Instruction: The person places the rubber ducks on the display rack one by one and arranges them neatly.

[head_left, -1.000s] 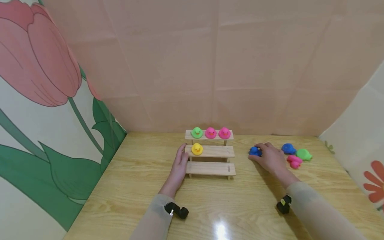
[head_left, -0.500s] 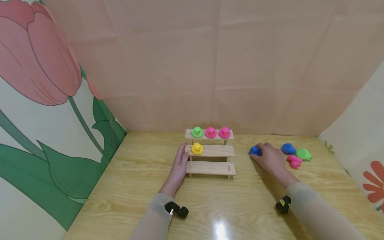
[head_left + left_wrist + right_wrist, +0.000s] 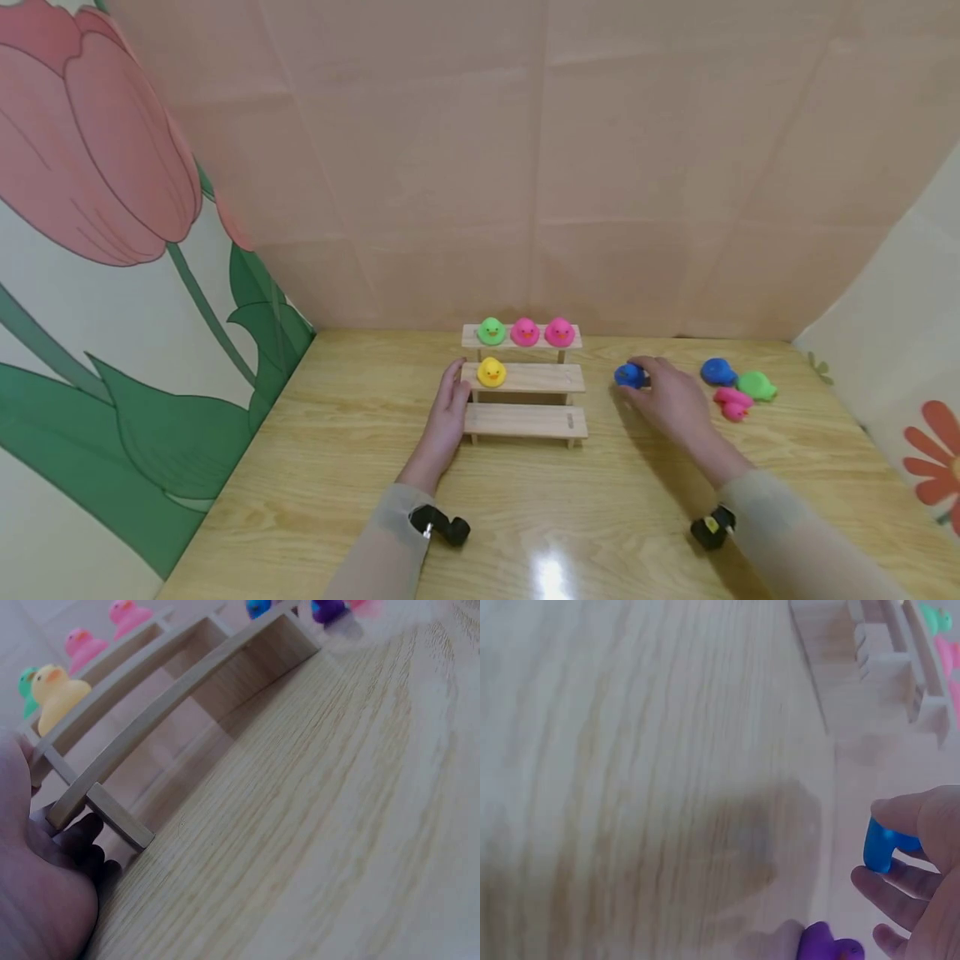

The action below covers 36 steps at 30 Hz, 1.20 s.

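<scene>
A small three-tier wooden rack [image 3: 525, 421] stands on the table. A green duck [image 3: 491, 332] and two pink ducks [image 3: 525, 332] sit on its top tier; a yellow duck [image 3: 491, 372] is at the left of the middle tier. My left hand [image 3: 447, 412] holds the rack's left end, its fingers reaching under the lowest plank in the left wrist view. To the right of the rack, my right hand [image 3: 675, 398] pinches a blue rubber duck [image 3: 881, 844] between thumb and fingers. That duck is off the table, partly covered by the fingers.
Right of my right hand lie another blue duck [image 3: 718, 372], a green duck [image 3: 757, 386] and a pink duck [image 3: 732, 403], close together on the wooden table [image 3: 360, 467]. A pinkish sheet [image 3: 420, 208] hangs behind the table; a flower-printed wall [image 3: 112, 358] borders the left.
My right hand has lifted the blue duck off the table and shifted it slightly left. The left hand and the rack have stayed in place.
</scene>
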Each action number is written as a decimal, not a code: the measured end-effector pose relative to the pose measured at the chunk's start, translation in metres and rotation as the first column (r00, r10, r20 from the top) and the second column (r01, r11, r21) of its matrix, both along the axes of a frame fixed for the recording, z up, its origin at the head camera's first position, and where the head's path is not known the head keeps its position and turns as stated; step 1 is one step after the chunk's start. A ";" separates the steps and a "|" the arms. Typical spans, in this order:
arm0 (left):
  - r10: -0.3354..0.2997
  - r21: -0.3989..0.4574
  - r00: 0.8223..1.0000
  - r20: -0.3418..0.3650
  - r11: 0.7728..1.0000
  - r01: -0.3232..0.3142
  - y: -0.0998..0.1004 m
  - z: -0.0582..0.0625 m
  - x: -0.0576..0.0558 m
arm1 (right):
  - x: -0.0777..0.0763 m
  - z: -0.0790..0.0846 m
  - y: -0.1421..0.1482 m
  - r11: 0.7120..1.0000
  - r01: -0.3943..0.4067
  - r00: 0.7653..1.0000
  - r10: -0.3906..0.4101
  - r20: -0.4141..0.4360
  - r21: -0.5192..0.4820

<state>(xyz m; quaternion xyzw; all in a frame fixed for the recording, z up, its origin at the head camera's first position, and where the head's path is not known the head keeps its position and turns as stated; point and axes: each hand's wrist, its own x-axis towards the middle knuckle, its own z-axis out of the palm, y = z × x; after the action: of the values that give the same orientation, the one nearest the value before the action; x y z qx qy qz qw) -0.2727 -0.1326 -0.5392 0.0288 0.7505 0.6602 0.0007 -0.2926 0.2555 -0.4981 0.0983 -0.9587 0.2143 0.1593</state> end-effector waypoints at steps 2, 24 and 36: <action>0.001 0.003 1.000 0.000 1.000 -0.001 0.000 0.000 0.000 | 0.003 0.002 -0.001 1.000 -0.011 1.000 0.011 0.001 -0.008; 0.012 -0.002 1.000 0.007 1.000 -0.012 0.001 0.003 0.002 | 0.042 0.041 -0.037 0.962 -0.264 0.954 0.251 -0.161 -0.064; 0.013 0.000 1.000 -0.006 1.000 -0.013 0.002 0.002 0.001 | 0.039 0.047 -0.064 0.931 -0.354 0.931 0.341 -0.130 -0.093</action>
<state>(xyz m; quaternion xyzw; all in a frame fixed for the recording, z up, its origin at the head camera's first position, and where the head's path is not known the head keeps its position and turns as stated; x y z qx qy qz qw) -0.2713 -0.1309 -0.5371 0.0256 0.7506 0.6602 -0.0058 -0.2533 0.1915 -0.4512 0.2692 -0.9017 0.2878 0.1777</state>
